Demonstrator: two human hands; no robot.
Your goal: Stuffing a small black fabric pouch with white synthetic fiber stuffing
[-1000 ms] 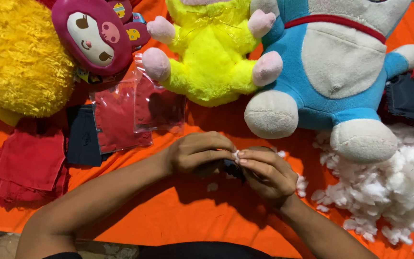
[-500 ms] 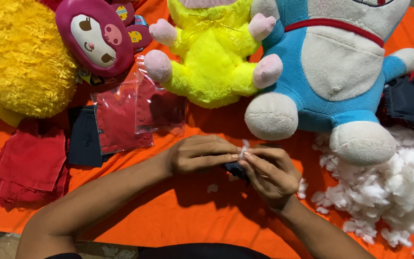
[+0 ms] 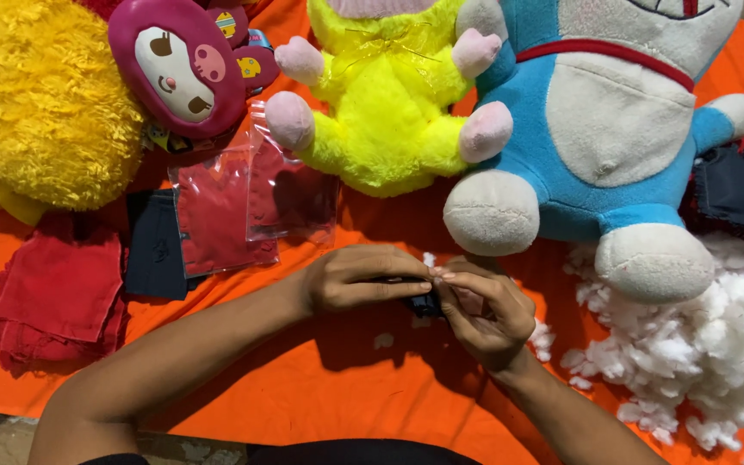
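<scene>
- Hands meet over the orange cloth (image 3: 320,405): the left hand (image 3: 359,280) lies flat-knuckled with its fingertips pinched toward the right hand (image 3: 484,314), whose fingers curl round to meet them.
- Between both sets of fingertips sits a small dark fabric piece (image 3: 424,303), grasped from both sides; most of it is hidden under the fingers, so its shape is hard to tell.
- Compared with half a second ago, the tuft of white stuffing that showed at the fingertips is nearly gone from view; only a small wisp (image 3: 429,258) remains just above them. It has probably been pushed into the dark piece, so the filling seems to be going in bit by bit.
- The hands themselves have barely shifted, staying on the same spot of cloth.
- Just right of the right hand's fingers, loose white stuffing (image 3: 699,362) lies in a heap, with stray tufts near the wrist.
- Beyond the fingertips stand a blue and white plush toy (image 3: 613,129) and a yellow plush toy (image 3: 385,103).
- Left of the left hand's knuckles lie clear bags of red fabric (image 3: 226,215), a dark folded cloth (image 3: 155,245) and a stack of red cloth (image 3: 58,293).
</scene>
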